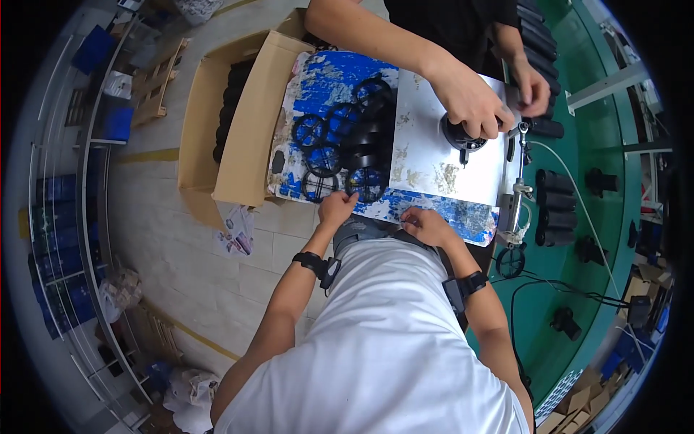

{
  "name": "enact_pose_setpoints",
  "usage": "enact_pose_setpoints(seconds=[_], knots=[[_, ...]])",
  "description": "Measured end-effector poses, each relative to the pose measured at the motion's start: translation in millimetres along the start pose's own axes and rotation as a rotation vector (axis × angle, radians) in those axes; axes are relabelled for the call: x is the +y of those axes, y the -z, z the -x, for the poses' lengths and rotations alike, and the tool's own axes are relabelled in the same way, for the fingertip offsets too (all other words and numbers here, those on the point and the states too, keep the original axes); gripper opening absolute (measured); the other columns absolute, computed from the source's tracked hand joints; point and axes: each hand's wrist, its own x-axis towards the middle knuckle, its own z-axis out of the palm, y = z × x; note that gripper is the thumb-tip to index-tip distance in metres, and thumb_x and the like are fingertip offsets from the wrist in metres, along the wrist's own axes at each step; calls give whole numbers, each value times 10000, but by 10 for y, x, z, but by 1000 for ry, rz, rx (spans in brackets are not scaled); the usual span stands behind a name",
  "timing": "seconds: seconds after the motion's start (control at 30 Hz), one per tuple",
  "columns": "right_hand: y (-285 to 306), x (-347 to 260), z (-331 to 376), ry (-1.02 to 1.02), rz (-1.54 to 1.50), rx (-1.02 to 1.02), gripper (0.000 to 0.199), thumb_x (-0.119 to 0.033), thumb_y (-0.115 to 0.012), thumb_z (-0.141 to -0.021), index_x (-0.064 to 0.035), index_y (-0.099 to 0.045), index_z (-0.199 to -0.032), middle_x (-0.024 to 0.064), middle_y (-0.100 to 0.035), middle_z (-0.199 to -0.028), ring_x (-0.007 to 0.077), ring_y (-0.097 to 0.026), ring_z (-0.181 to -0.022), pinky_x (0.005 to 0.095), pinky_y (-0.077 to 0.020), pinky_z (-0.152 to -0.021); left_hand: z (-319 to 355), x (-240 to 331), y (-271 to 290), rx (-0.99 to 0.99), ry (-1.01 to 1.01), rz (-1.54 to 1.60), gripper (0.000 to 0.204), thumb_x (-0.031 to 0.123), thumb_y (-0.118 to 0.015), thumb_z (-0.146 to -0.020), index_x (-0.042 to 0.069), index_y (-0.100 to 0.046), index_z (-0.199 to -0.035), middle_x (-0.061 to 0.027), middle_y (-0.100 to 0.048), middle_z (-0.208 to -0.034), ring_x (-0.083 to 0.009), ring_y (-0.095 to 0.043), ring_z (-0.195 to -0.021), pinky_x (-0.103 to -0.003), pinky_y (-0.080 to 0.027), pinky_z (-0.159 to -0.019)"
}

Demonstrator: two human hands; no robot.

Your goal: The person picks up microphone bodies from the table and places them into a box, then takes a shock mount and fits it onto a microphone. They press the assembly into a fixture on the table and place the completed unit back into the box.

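Both hands sit at the near edge of the counter (434, 155), just ahead of the person's chest. The left hand (337, 207) reaches forward with fingers extended, their tips touching the nearest black spoked ring (366, 184) in a cluster of such rings (345, 145); whether it actually pinches the rim I cannot tell. The right hand (426, 224) lies lower and to the right, fingers curled loosely on the worn blue surface, holding nothing that shows.

The cluster lies directly ahead of the left hand and up-left of the right, so the left is clearly the nearer one. The rings overlap in a loose pile whose long run goes away from the person, toward the far side of the counter.

Left of the left hand, an open cardboard box (238, 130) holds more dark parts. Across the counter, another person's hand (473, 101) presses on a round black part (463, 137) over a white sheet (441, 163), well ahead of the right hand. Farther right, black cylinders (555, 210) stand on a green surface (614, 239).
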Motion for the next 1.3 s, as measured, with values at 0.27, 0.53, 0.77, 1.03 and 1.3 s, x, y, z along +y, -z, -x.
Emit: enact_pose_setpoints(seconds=[0.27, 0.53, 0.77, 1.03, 1.3], knots=[[-247, 271, -30, -159, -466, -101, 483, -338, -642, -868, 13, -542, -1184, 73, -646, -926, 145, -614, -847, 284, -500, -748, 350, 45, 44, -439, 99, 582, 440, 355, -471, -926, 34, -652, -687, -77, -649, -615, -144, -577, -471, -266, -391, -402], [-164, -337, 73, -178, -860, 54, 494, -354, -683, -835, -27, -535, -1174, 73, -633, -944, 146, -608, -840, 286, -497, -699, 898, 670, 655, -564, -248, 22, 408, 394, -594, -871, 9, -685, -770, -90, -669, -653, -184, -658, -622, -306, -503, -564], [312, -748, 203, 252, -194, -25, 389, -273, -654, -808, -38, -559, -1104, 137, -634, -841, 255, -613, -767, 344, -479, -729, 753, 1086, 1062, -9, -755, 170, 382, 393, -697, -814, 37, -657, -950, -138, -668, -777, -220, -666, -735, -337, -516, -699], [229, -718, -33, 162, -748, 562, 258, -136, -723, -822, -3, -581, -992, 19, -646, -871, 57, -565, -757, 233, -475, -691, 746, 1245, 730, -464, -247, 811, 251, 292, -469, -990, 67, -578, -1020, -32, -637, -851, -143, -618, -773, -292, -490, -667], [372, -1018, 202, 351, -1112, 602, 376, -63, -725, -787, 22, -532, -1098, 76, -642, -938, 125, -623, -843, 270, -512, -743, 844, 1515, 863, -650, -281, 976, 313, 335, -393, -1013, 141, -441, -1255, -25, -580, -1126, -149, -547, -1062, -374, -403, -941]])
